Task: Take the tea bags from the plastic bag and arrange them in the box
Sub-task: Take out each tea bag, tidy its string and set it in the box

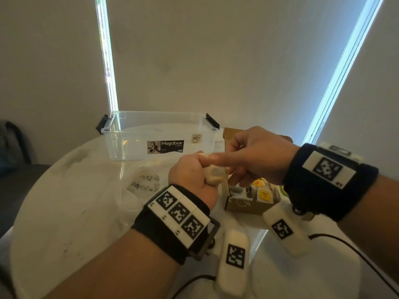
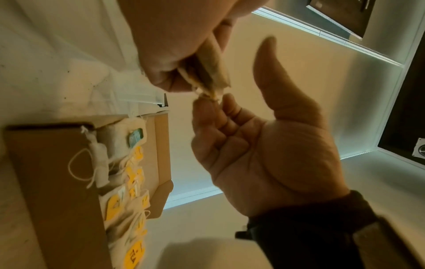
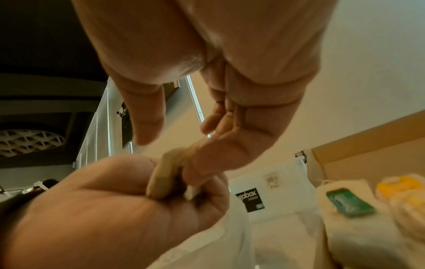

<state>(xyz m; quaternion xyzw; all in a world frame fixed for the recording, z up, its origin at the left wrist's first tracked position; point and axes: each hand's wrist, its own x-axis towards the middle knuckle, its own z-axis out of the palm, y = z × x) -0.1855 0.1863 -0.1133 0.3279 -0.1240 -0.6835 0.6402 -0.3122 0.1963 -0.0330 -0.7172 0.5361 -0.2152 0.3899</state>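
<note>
My left hand [image 1: 190,175] is raised over the table and grips a bundle of cream tea bags [image 1: 212,176] in its fist. In the left wrist view the tea bags [image 2: 214,67] stick out below the curled fingers. My right hand [image 1: 254,156] reaches in from the right. Its fingertips [image 2: 204,107] touch the bundle's end, and its thumb [image 2: 266,60] stands apart. A brown cardboard box [image 1: 244,207] below the hands holds several tea bags with yellow tags [image 1: 264,194]. The crumpled plastic bag [image 1: 140,186] lies left of it.
A clear lidless Megabox container [image 1: 159,126] stands at the table's far side, with a wall and blinds behind it. The round white table [image 1: 64,201] curves off at the left. Black cables [image 1: 349,244] trail across the near right.
</note>
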